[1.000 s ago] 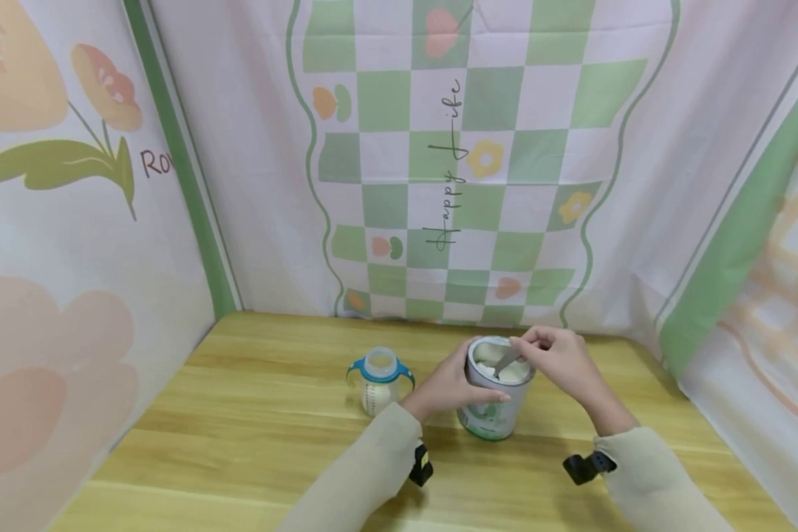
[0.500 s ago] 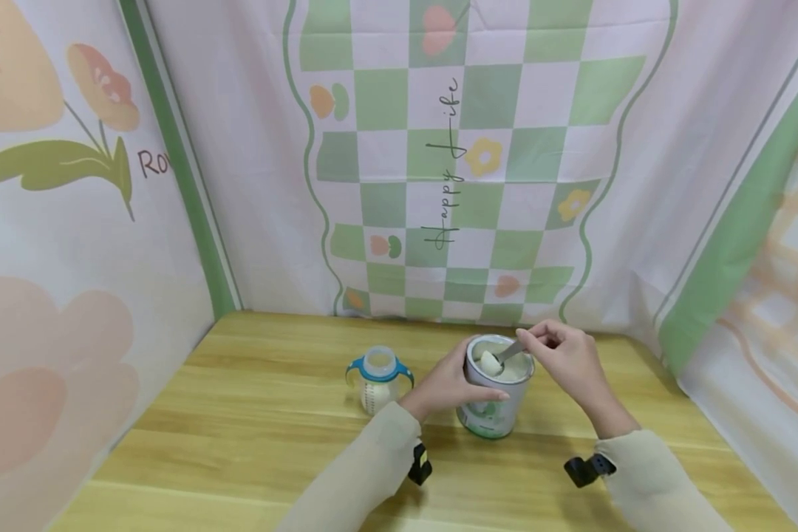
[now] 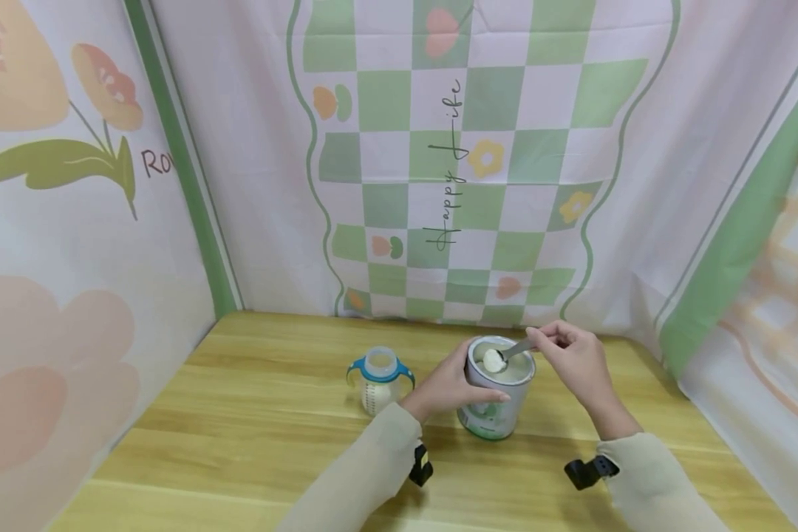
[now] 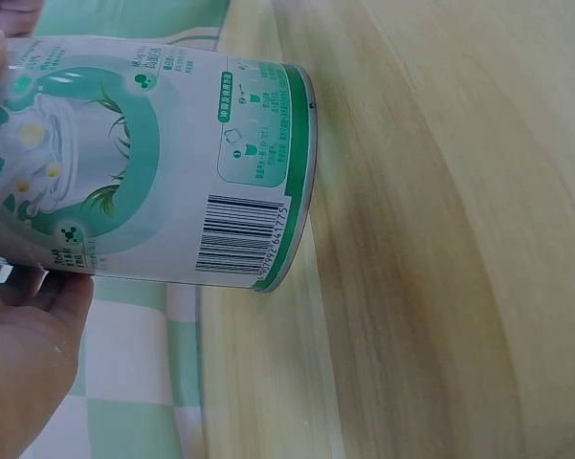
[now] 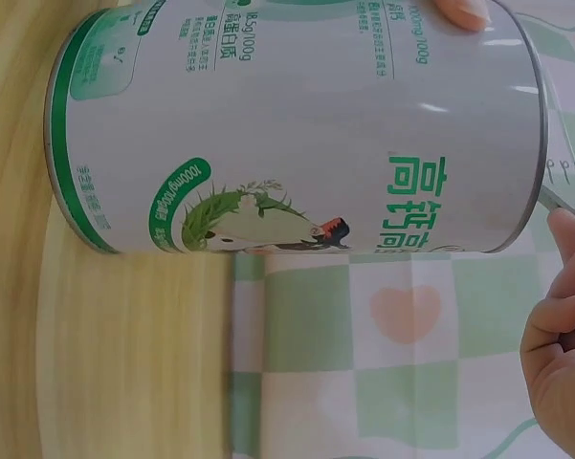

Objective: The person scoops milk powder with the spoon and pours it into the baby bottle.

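Observation:
An open milk powder can (image 3: 494,417), white with green print, stands on the table. My left hand (image 3: 442,383) grips the can round its left side, thumb across the front. My right hand (image 3: 575,362) pinches the handle of a metal spoon (image 3: 522,345) over the can's mouth. The spoon's bowl carries a white heap of powder (image 3: 494,360), level with the can's rim. In the right wrist view only a sliver of the spoon shows past the rim. To the left stands a lidless baby bottle (image 3: 379,391) with blue handles, pale contents inside.
The wooden table (image 3: 239,421) ends at a printed curtain (image 3: 386,199) behind, with more printed cloth at both sides. The bottle stands close to my left wrist and sleeve (image 3: 366,465). Black wrist cameras (image 3: 581,471) hang at both cuffs.
The spoon, first dipped in the can's powder, has come up heaped with powder. My right hand has shifted slightly to the right; my left hand and the can stay put.

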`<state>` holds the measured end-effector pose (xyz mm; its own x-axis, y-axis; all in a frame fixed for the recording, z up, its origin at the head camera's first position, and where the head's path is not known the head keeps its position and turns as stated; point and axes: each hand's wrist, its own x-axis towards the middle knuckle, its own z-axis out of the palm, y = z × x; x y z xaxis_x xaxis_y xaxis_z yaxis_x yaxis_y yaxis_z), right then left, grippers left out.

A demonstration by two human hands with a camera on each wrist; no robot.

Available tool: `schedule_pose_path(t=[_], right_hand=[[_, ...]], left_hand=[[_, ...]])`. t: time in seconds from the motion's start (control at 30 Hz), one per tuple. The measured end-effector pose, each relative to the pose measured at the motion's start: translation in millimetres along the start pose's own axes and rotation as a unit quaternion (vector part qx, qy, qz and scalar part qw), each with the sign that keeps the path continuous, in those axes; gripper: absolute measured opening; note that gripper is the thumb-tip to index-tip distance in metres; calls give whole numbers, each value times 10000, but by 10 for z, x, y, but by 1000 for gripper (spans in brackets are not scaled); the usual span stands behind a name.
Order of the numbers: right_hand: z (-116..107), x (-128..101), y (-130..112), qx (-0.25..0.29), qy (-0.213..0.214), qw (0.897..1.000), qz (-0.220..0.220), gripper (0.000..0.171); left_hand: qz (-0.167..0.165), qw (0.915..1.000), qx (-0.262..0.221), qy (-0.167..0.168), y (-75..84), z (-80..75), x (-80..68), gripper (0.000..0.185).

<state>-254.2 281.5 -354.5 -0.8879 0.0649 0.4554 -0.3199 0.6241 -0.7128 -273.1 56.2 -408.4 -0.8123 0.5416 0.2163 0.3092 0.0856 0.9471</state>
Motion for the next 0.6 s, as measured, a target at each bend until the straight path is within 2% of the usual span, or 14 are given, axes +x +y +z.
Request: schedule_pose_path(t=[0.23, 0.6], right_hand=[[-23, 1, 26, 446, -64, 9968, 662, 45], [-57, -62, 200, 644, -150, 9920, 1076, 48]], left_hand=[[-113, 9999, -24, -26, -3, 7, 0, 82], [-211, 9998, -55, 26, -21, 3, 7, 82]])
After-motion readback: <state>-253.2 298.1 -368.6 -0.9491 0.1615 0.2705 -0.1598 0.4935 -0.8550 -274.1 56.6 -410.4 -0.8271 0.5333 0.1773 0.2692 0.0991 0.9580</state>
